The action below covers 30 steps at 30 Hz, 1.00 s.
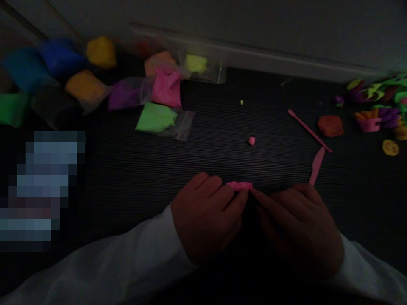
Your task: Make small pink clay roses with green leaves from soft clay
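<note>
A short, bumpy roll of pink modelling clay (241, 186) is in front of me. My left hand (208, 216) is closed around its left part, with fingers curled and the index fingertip on the clay. From the other side, my right hand (299, 226) pinches at the clay's right end; the index fingertip touches it and the thumb is mostly in shadow below. Just beyond my right hand lies a pink plastic clay knife (317, 165), its lower end reaching the knuckles. A thin pink modelling stick (310, 130) lies past it. Further off sits a small pink clay lump (252, 140).
Bags of coloured clay, including light green (156, 117), pink (167, 87) and purple (125, 94), line the back left. A blurred-out screen (47, 182) lies left. At right are a reddish-brown clay lump (330, 126), a yellow disc (390, 147) and small clay figures (369, 120).
</note>
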### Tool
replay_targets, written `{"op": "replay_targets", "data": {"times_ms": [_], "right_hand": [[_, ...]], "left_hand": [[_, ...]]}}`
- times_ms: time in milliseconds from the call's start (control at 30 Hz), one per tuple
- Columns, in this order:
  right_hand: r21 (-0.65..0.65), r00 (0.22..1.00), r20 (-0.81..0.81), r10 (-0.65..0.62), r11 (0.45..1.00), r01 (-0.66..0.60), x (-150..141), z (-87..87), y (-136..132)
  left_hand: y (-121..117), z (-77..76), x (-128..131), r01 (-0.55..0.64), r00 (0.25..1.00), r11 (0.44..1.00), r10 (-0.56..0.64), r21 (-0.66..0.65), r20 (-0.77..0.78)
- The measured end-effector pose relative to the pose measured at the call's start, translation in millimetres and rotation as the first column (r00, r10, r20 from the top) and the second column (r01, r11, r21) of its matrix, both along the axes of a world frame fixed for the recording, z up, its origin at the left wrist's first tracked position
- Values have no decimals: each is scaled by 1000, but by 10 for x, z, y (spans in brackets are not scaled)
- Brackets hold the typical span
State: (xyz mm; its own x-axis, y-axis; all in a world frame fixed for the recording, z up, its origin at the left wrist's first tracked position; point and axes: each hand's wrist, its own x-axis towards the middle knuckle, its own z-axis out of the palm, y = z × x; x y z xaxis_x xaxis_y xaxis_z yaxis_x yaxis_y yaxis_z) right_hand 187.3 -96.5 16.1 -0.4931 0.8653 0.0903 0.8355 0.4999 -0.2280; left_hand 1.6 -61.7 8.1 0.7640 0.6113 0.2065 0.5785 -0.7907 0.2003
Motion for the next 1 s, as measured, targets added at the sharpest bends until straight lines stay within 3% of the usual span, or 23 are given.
{"op": "replay_targets", "data": {"times_ms": [367, 567, 867, 1000], "right_hand": [[-16, 1000, -25, 5, 1000, -5, 2, 10, 13], [-6, 1000, -11, -6, 1000, 6, 7, 6, 22], [-20, 1000, 0, -1, 1000, 1, -12, 3, 12], [-10, 1000, 0, 11, 1000, -11, -17, -12, 12]], "left_hand": [[0, 4, -2, 9, 1000, 1000, -9, -9, -5], [-18, 8, 31, -53, 999, 999, 53, -8, 9], [7, 6, -1, 22, 1000, 1000, -22, -1, -22], [-5, -4, 16, -14, 1000, 1000, 14, 6, 0]]}}
